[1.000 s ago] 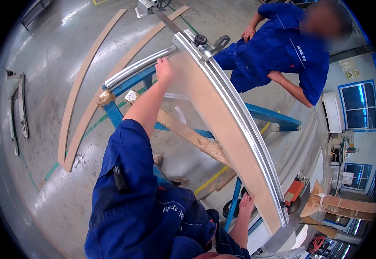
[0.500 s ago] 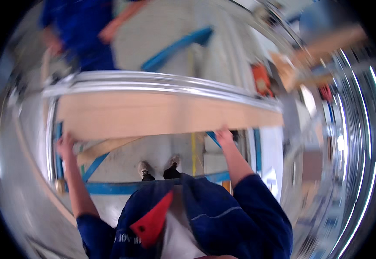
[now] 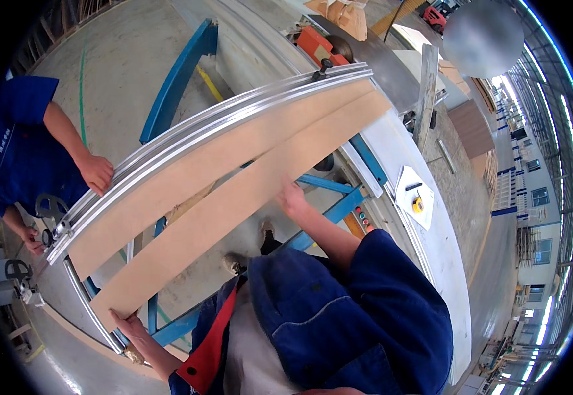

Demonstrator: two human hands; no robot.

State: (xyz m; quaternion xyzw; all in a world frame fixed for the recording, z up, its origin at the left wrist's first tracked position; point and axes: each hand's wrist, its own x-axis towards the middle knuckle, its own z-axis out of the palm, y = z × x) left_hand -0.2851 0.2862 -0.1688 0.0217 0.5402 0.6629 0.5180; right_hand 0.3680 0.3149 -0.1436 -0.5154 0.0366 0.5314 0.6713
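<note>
A long, narrow tan board strip (image 3: pixel 247 194) lies slantwise in front of me. My left hand (image 3: pixel 128 324) grips its near edge close to the left end, thumb on top. My right hand (image 3: pixel 292 199) is closed on the same edge, right of the middle; some of its fingers are hidden. A second tan board strip (image 3: pixel 194 171) rests beyond it, along the silver metal rail (image 3: pixel 234 118). Between the strips a wedge-shaped gap widens toward the left, while at the right end they meet or overlap.
A co-worker's hand (image 3: pixel 96 172) rests on the rail's left part. Blue frame bars (image 3: pixel 313 220) run below the strips. On the white table (image 3: pixel 441 276) at right lie papers and a yellow tape measure (image 3: pixel 418 205). A black knob (image 3: pixel 326 64) tops the rail's right end.
My view has turned, so rail and boards now slant. What looked like one wide board shows as two strips, the near one apart at the left. The co-worker's hand is now on the rail.
</note>
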